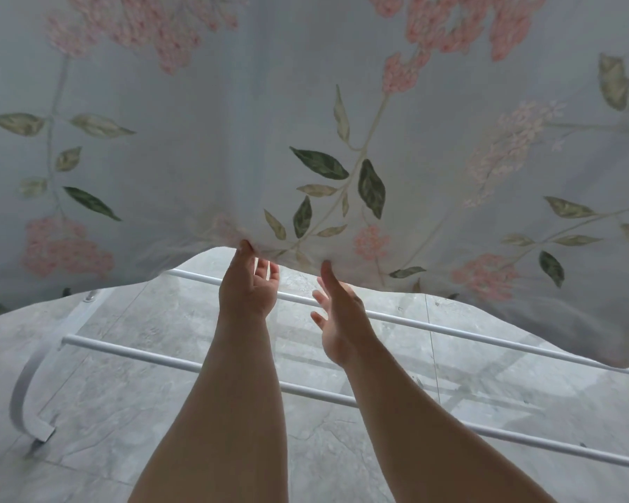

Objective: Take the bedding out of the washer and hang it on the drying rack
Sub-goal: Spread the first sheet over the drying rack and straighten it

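Your two bare hands meet the lower edge of the floral bedding (342, 139), which is spread across the frame from 9 o'clock over 12 to 3 o'clock and hangs above the white rails of the drying rack (433, 326).

Your left hand (249, 288), just left of centre, appears to pinch the hem where the cloth puckers, its other fingers loose behind. Your right hand (338, 317), just beside it toward 3 o'clock, is spread and relaxed, with one fingertip touching the hem and nothing grasped.

The cloth looks thin, soft and limp, and light passes through it. It will likely sag between grips and, if damp from the wash, cling and weigh more than it looks. Take it along the hem with both hands set apart, so that the edge stays straight as it settles.

Below, from 4 to 8 o'clock, the rack's bare rails run across a grey marbled floor (142, 448), and its curved leg (24, 390) stands at 8 o'clock. The rails lie between you and the sheet's far side. The hanging corner at 3 o'clock droops over one of them and could snag or bunch there. The washer is not in view.
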The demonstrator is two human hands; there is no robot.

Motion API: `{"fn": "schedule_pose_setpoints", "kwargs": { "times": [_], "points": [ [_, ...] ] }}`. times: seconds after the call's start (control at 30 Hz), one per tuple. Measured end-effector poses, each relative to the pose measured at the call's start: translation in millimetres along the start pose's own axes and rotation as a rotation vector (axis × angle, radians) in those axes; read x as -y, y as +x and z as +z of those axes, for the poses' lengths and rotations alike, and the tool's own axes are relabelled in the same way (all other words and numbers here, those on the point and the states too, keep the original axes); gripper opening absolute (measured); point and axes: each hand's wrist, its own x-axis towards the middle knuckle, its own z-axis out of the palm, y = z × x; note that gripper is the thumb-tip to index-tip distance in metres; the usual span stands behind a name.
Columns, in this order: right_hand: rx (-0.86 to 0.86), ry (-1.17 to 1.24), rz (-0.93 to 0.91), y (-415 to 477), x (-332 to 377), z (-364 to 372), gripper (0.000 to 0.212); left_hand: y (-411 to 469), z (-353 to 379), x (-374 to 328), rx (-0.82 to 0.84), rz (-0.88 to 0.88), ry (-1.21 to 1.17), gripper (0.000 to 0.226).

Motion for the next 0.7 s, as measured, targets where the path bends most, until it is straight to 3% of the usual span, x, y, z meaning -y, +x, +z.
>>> {"fn": "schedule_pose_setpoints", "kwargs": {
  "times": [0.1,0.2,0.33,0.47,0.6,0.7],
  "points": [
    [0.022,0.169,0.03,13,9,13,0.064,0,-3,-5,0.006,-0.035,-0.004,0.021],
    [-0.077,0.235,0.021,19,16,19,0.031,4,-4,-18,0.036,-0.005,-0.018,0.016],
    [-0.22,0.293,0.032,21,23,23,0.018,8,-8,-51,0.069,0.124,-0.216,0.009],
    [-0.313,0.361,0.018,29,30,30,0.014,20,-12,-85,0.256,0.191,-0.391,0.04],
    [-0.155,0.288,0.065,24,21,54,0.035,31,-11,-97,0.109,0.217,-0.336,0.037],
    [-0.087,0.196,0.088,26,19,76,0.029,31,-11,-98,0.051,0.244,-0.321,0.034]
  ]
}}
